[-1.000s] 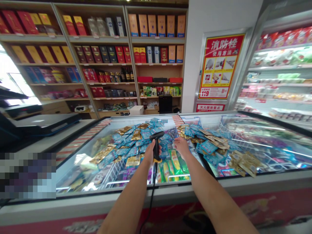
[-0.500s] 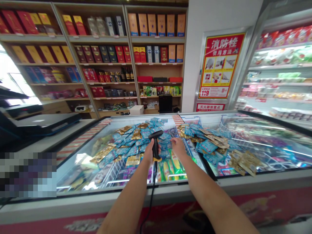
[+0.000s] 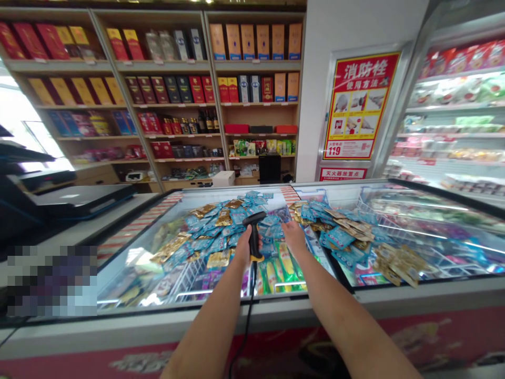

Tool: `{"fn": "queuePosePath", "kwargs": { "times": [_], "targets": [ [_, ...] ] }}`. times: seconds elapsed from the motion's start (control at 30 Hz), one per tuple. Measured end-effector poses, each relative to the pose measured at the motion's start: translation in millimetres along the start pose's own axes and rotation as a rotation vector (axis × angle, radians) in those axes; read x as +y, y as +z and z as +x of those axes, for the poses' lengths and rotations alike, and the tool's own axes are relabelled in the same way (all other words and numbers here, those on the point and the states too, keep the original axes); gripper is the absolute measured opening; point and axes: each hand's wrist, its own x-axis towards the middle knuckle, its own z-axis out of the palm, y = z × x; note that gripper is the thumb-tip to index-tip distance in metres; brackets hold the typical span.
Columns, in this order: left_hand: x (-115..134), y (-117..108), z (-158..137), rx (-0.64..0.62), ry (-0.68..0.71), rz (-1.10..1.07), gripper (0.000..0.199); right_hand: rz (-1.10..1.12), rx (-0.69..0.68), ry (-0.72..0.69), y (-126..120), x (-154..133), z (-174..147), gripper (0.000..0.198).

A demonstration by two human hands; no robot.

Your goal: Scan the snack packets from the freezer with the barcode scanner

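Observation:
A black and yellow barcode scanner (image 3: 253,239) stands upright in my left hand (image 3: 244,245), whose fingers wrap round its handle. Its head points right, toward my right hand, and a black cable runs down from it. To the right, my right hand (image 3: 294,238) is closed with its fingertips curled together; whatever they pinch, if anything, cannot be made out. Both hands are over the glass freezer top. Beyond and left of the scanner lies a heap of blue packets (image 3: 207,231) with gold packets (image 3: 172,247) among them. A second packet heap (image 3: 341,237) lies right of my right hand.
Under the glass (image 3: 158,287) are wire baskets and green-yellow ice-cream packs (image 3: 286,260). A flat-topped device (image 3: 84,197) stands on the left counter. Behind the freezer are shelves of boxes (image 3: 173,89) and a red poster (image 3: 361,105); a chilled display (image 3: 461,121) stands right.
The whole view has shifted slightly, so things appear a little further right. My left hand still grips the scanner, and both hands keep nearly the same places over the freezer.

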Motion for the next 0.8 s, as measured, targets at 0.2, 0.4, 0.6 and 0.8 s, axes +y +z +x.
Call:
{"fn": "queuePosePath", "kwargs": {
  "times": [0.2,0.4,0.6,0.8],
  "targets": [
    [-1.0,0.5,0.4,0.005,0.034,0.002,0.048,0.192,-0.071,0.049,3.8,9.9,4.7,0.032],
    [-1.5,-0.4,1.6,0.011,0.032,0.016,0.048,0.525,-0.011,0.13,3.0,16.9,11.0,0.06],
    [-2.6,0.3,1.0,0.002,0.034,0.041,0.048,0.202,-0.074,0.05,6.6,21.4,9.3,0.033],
    [-1.8,1.3,-0.8,0.008,0.043,0.057,0.049,-0.191,0.022,-0.115,8.5,18.3,8.7,0.02]
  ]
}}
